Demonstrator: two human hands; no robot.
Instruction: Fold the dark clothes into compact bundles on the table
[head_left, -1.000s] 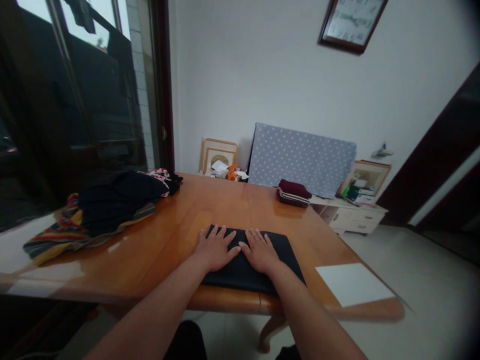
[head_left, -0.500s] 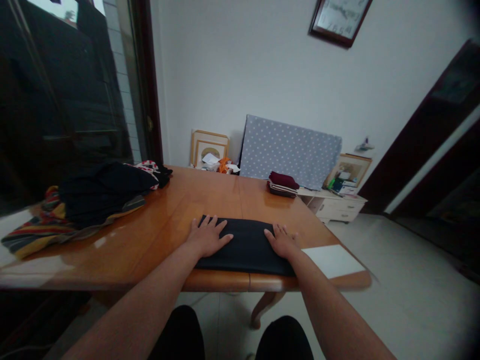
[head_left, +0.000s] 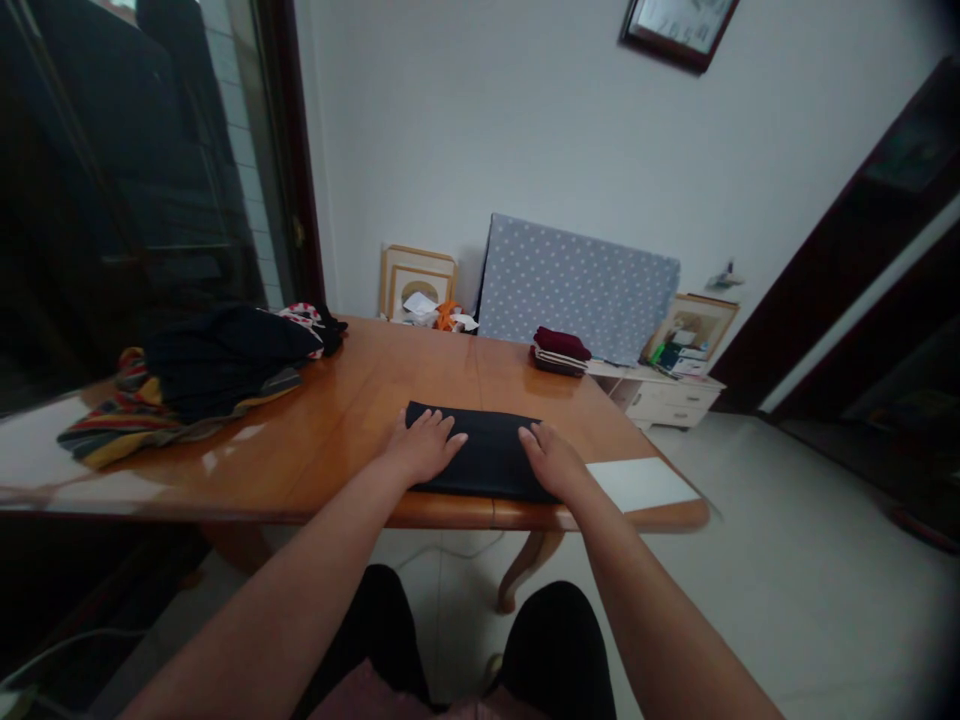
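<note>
Wider apart than a second ago, the left hand [head_left: 426, 449] and right hand [head_left: 556, 462] frame the folded dark cloth [head_left: 487, 455] at the six o'clock edge of the worktop [head_left: 405, 365]: the left lies spread, unclenched, over its nine o'clock end; the right has gone from its middle to three o'clock, whether pinching cannot be told. Contact thus seems to have shifted from pressing the middle to steadying both ends.

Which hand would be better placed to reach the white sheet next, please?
The right hand, I think: it lies at the black cloth's right end, with the white sheet just to its right. The left hand is at the opposite end, farther away.
</note>
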